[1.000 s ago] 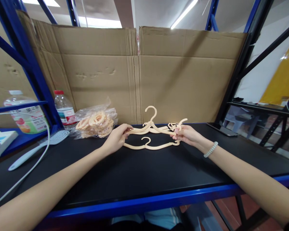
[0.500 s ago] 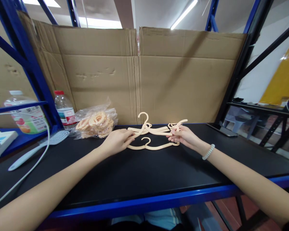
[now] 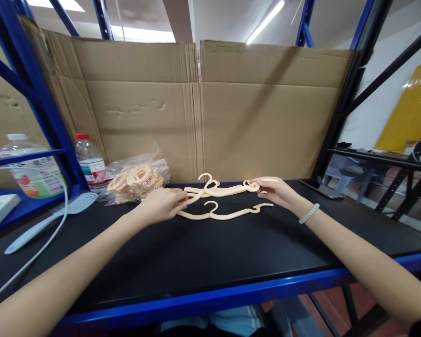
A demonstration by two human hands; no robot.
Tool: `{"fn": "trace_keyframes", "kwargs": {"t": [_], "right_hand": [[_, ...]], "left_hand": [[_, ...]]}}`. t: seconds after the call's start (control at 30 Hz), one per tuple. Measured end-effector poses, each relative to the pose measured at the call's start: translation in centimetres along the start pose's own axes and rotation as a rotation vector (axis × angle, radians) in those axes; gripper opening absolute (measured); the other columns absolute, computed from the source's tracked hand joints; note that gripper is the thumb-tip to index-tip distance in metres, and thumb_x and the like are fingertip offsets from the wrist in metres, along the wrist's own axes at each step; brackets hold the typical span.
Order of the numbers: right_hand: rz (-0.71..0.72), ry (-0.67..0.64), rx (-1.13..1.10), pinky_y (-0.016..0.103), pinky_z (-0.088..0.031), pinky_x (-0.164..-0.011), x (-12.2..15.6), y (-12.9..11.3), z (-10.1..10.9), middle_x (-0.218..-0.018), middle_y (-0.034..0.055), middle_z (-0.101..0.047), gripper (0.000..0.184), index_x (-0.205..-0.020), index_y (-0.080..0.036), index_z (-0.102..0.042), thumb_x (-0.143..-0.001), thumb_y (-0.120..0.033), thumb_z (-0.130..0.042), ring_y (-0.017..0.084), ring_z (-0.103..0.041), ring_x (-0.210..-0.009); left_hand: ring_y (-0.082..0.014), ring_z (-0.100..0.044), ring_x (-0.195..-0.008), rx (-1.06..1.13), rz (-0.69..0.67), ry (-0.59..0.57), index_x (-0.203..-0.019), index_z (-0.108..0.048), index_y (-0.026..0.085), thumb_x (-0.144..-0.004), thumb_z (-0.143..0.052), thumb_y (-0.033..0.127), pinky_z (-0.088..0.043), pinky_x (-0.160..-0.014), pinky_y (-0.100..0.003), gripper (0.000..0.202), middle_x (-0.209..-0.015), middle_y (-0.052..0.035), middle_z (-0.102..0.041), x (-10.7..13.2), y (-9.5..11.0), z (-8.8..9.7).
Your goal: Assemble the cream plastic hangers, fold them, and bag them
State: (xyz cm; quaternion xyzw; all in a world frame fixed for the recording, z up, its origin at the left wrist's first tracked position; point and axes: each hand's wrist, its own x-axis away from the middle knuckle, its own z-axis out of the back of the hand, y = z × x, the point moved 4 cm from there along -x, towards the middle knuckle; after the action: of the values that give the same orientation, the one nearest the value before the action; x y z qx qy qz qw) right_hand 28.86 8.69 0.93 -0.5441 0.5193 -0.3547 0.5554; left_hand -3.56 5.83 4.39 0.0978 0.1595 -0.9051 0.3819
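Several cream hangers lie on the black tabletop [image 3: 210, 252]. In front is a single hanger [image 3: 231, 216], its small hook pointing up and its right end lying free on the table. Behind it other hangers [image 3: 228, 190] overlap, so I cannot count them. My left hand [image 3: 163, 204] is closed, pinching the left arm of one of the rear hangers; the front hanger's left tip runs close under these fingers. My right hand [image 3: 275, 191] has thumb and fingers closed around the curled right ends of the rear hangers, partly hiding them.
Left of the hangers sits a clear bag of cream rings [image 3: 140, 178]. Beyond are a red-capped bottle [image 3: 91, 164], a pale hairbrush [image 3: 52, 220], a white cable [image 3: 58, 222] and a large jug [image 3: 38, 175]. A phone [image 3: 321, 188] lies at right. Cardboard [image 3: 266, 117] walls the back.
My right hand has moved back and slightly right, leaving the front hanger's right end uncovered. My left hand has shifted a little left with the rear hanger, whose hook sits lower.
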Motion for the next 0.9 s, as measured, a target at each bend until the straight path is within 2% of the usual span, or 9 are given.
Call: {"fn": "trace_keyframes", "kwargs": {"t": [0.2,0.33,0.4,0.5,0.6,0.9], "right_hand": [[0.030,-0.095,0.363,0.028,-0.051,-0.072,0.2,-1.3,1.5,-0.086,0.0069,-0.070,0.032,-0.087,-0.015,-0.074,-0.061,-0.035,-0.079,0.015,-0.062,-0.076],[0.098,-0.233,0.679,0.030,-0.048,-0.076,0.2,-1.9,1.6,-0.087,0.0075,-0.070,0.032,-0.086,-0.015,-0.073,-0.064,-0.038,-0.077,0.017,-0.062,-0.080],[0.103,-0.312,0.774,0.028,-0.047,-0.073,0.4,-1.9,1.4,-0.084,0.0071,-0.070,0.031,-0.084,-0.014,-0.073,-0.066,-0.039,-0.075,0.017,-0.062,-0.078],[0.063,-0.422,0.858,0.026,-0.044,-0.063,0.7,-1.6,1.1,-0.077,0.0061,-0.069,0.031,-0.081,-0.013,-0.072,-0.069,-0.041,-0.072,0.015,-0.060,-0.069],[0.039,-0.506,0.907,0.026,-0.043,-0.061,0.8,-1.2,0.8,-0.075,0.0053,-0.069,0.032,-0.081,-0.013,-0.071,-0.071,-0.044,-0.071,0.014,-0.059,-0.066],[0.055,-0.524,1.039,0.025,-0.041,-0.062,0.3,-0.1,0.9,-0.075,0.0043,-0.069,0.033,-0.079,-0.015,-0.070,-0.070,-0.047,-0.071,0.014,-0.056,-0.066]], "left_hand": [[-0.0166,-0.059,-0.068,0.017,-0.069,-0.016,-0.083,-0.061,0.019,-0.089,-0.043,0.028,-0.039,-0.058,-0.025,0.021,-0.082,-0.0044,-0.062,0.3,-0.5,0.2],[-0.0151,-0.057,-0.065,0.074,-0.092,-0.048,-0.078,-0.059,0.019,-0.087,-0.046,0.025,-0.037,-0.057,-0.025,0.017,-0.079,-0.0025,-0.061,0.3,-0.4,0.2],[-0.0151,-0.057,-0.066,0.093,-0.093,-0.084,-0.076,-0.059,0.019,-0.086,-0.048,0.024,-0.036,-0.057,-0.024,0.015,-0.079,-0.0020,-0.061,0.3,-0.1,0.2],[-0.0156,-0.058,-0.069,0.121,-0.084,-0.144,-0.075,-0.059,0.019,-0.084,-0.052,0.022,-0.037,-0.059,-0.024,0.011,-0.080,-0.0012,-0.063,0.2,0.3,0.0],[-0.0157,-0.059,-0.071,0.154,-0.076,-0.180,-0.076,-0.060,0.020,-0.081,-0.056,0.020,-0.038,-0.061,-0.024,0.007,-0.080,-0.0002,-0.064,0.3,0.5,-0.2],[-0.0173,-0.060,-0.075,0.228,-0.112,-0.199,-0.074,-0.062,0.021,-0.079,-0.058,0.019,-0.040,-0.064,-0.025,0.007,-0.081,-0.0007,-0.064,0.4,1.1,-0.4]]}}
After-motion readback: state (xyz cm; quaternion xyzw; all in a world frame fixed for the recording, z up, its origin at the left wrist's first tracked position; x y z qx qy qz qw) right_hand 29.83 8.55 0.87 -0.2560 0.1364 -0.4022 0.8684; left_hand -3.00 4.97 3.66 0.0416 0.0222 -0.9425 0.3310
